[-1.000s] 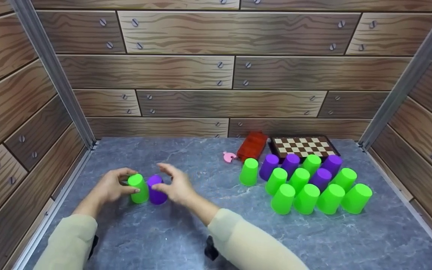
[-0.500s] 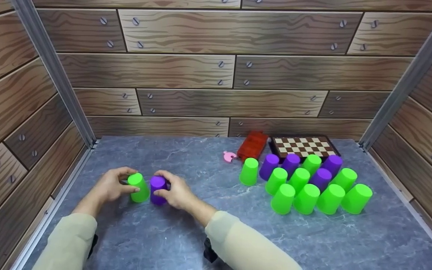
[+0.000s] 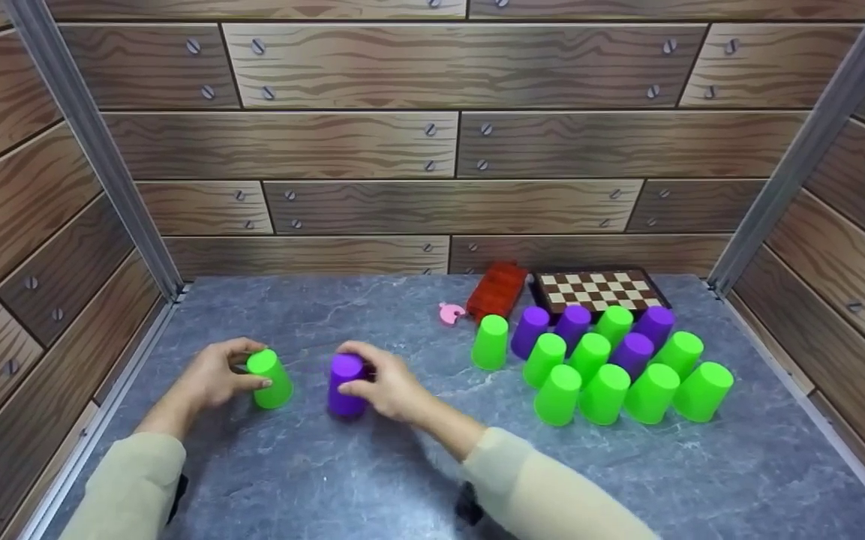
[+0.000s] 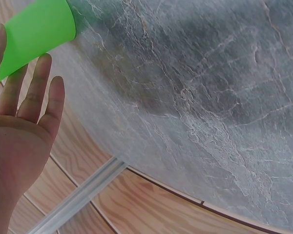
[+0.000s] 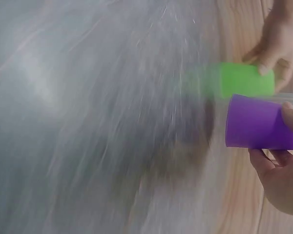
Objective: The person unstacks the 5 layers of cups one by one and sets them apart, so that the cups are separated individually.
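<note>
My left hand [image 3: 216, 377] holds an upside-down green cup [image 3: 273, 384] by its narrow upper end, thumb on the near side and fingers behind. In the left wrist view the thumb and fingers lie along that green cup [image 4: 39, 34]. To its right, my right hand [image 3: 394, 386] grips an upside-down purple cup [image 3: 343, 388] between thumb and fingers, with a gap between the two cups. The right wrist view shows the purple cup [image 5: 259, 122] in the right hand's fingers, in front of the green cup [image 5: 244, 80].
Several upside-down green cups [image 3: 603, 397] and purple cups [image 3: 633, 354] stand grouped on the right of the grey marbled table [image 3: 372, 480]. Behind them lie a checkered board [image 3: 597, 289], a red object [image 3: 497, 291] and a small pink piece [image 3: 450, 313]. Wood-patterned walls [image 3: 357, 142] enclose the table.
My right hand has closed its fingers on the purple cup and carried it rightward, away from the green cup. My left hand keeps its hold on the green cup with little movement.
</note>
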{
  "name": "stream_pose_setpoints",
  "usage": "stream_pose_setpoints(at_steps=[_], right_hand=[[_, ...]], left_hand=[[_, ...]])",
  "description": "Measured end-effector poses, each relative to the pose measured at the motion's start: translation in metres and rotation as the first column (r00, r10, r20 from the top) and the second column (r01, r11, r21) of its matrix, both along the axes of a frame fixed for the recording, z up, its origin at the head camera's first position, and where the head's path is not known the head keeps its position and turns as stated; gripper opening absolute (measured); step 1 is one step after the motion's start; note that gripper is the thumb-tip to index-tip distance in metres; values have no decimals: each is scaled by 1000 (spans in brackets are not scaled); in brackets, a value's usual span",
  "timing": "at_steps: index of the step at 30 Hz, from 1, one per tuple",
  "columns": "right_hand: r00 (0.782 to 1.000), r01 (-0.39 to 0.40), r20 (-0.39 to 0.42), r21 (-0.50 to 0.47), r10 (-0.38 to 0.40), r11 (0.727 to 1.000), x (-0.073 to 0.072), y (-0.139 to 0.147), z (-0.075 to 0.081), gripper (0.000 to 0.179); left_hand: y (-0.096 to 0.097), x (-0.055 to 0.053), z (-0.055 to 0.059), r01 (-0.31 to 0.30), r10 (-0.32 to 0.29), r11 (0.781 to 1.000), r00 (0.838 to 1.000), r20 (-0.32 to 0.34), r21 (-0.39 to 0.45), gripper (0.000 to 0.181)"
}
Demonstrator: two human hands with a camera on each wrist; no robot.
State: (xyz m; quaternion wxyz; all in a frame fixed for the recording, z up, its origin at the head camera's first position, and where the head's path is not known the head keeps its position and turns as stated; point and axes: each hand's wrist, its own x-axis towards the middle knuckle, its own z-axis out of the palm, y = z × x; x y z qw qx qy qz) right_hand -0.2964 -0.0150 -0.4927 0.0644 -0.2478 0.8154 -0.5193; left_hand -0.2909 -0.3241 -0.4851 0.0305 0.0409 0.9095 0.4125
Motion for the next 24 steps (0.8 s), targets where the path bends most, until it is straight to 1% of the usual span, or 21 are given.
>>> stream_pose_setpoints(at_steps=[5,8,12,17,21,24], right_hand=[[1000,-11,-26,10,11,1000,4,48,7,53],[999,12,-51,26,-11,1000,6,78,8,54],[997,51,-56,55,-48,997,9,113,8,54],[994,80,-81,76,-74,994,15,148,6,52],[989,110,-109,86,-100,990,22,171,5,52],[987,138,-99,92,-128,986,26,186,2,54]], left_hand=[[-2,2,0,2,-2,1000,1000,7,-6,56],[-3,3,-1,-5,5,1000,1000,12,2,56],[-4,5,-2,-9,9,1000,1000,18,8,57],[-4,6,-1,-1,1,1000,1000,18,8,59],[-2,5,-1,7,-7,1000,1000,13,14,59],[0,2,-1,17,-17,1000,1000,7,17,58]])
